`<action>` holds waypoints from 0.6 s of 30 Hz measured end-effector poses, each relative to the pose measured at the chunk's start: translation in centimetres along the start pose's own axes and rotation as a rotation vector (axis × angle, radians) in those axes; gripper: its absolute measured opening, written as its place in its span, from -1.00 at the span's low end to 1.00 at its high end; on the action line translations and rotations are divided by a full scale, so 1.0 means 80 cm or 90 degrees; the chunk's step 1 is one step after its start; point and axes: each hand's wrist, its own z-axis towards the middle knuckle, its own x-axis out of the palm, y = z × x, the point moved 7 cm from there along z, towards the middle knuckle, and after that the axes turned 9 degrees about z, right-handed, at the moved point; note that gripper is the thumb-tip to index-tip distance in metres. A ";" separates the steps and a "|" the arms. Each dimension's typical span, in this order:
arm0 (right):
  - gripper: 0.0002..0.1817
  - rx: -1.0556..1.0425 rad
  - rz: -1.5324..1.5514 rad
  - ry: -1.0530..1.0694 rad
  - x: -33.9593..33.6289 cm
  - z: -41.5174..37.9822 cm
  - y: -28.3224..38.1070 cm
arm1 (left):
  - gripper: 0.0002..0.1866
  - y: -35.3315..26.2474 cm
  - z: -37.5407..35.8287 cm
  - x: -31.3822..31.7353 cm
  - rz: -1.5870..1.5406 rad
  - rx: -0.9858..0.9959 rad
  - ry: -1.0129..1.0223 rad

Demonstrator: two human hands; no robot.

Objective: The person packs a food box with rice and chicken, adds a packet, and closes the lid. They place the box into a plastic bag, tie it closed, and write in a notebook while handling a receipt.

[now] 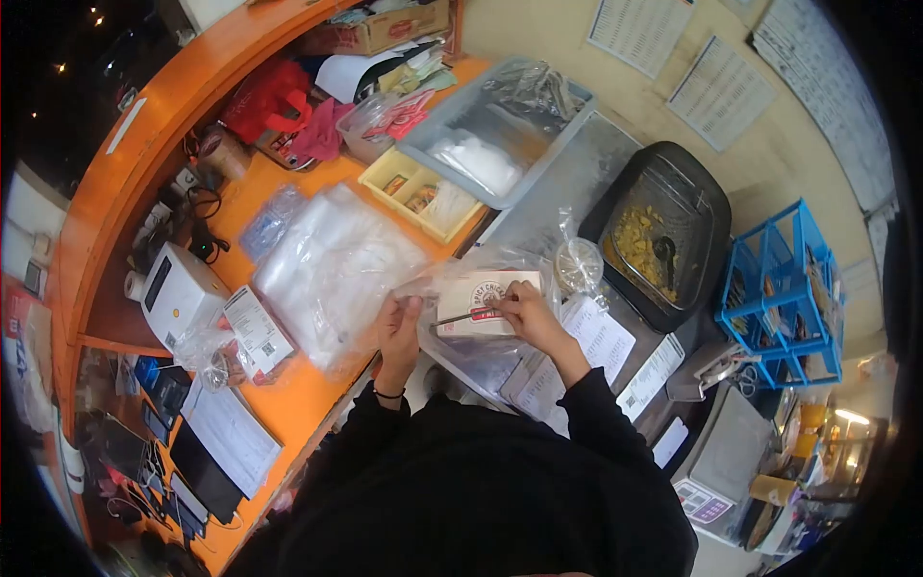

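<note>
A white and red food box (461,290) printed "SPICY CHICKEN" sits in front of me, with a clear plastic bag (524,258) around it. My left hand (400,332) is at the box's left, fingers pinched on the bag's edge. My right hand (531,315) is closed over the box's right side, gripping a thin dark stick (471,316) that lies across the box front. What kind of stick it is cannot be made out. Just beyond my right hand stands a round clear tub (579,264) in a knotted plastic bag.
A pile of clear bags (336,260) covers the orange counter (274,409) at left, near a white label printer (183,298). Behind are a yellow divided tray (420,197) and a grey bin (500,130). At right are a black food warmer (663,236), blue rack (779,298) and printed sheets (601,332).
</note>
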 end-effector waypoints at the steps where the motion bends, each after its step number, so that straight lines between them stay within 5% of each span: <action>1: -0.78 0.028 -0.043 -0.017 -0.003 -0.004 0.000 | -0.82 -0.012 0.001 0.003 -0.004 0.037 0.002; 5: -0.68 -0.064 -0.185 -0.261 -0.018 -0.008 0.027 | -0.84 -0.021 -0.001 0.023 0.021 0.039 0.071; 8: -0.64 0.006 -0.074 -0.429 -0.054 -0.057 0.020 | -0.86 -0.023 -0.006 0.031 0.048 0.045 0.091; 9: -0.71 0.145 0.011 -0.533 -0.068 -0.087 -0.003 | -0.86 -0.023 -0.007 0.029 0.050 0.050 0.084; 12: -0.68 0.555 0.029 -0.437 -0.044 -0.127 -0.093 | -0.86 -0.033 -0.003 0.026 0.059 0.061 0.073; 13: -0.62 0.528 -0.001 -0.395 -0.029 -0.124 -0.106 | -0.86 -0.038 -0.001 0.026 0.062 0.063 0.071; 16: -0.64 0.482 0.356 -0.439 -0.004 -0.107 -0.121 | -0.86 -0.059 0.012 0.033 0.081 0.125 0.081; 18: -0.73 0.414 0.275 -0.503 -0.027 -0.100 -0.108 | -0.84 -0.074 0.025 0.033 0.091 0.155 0.062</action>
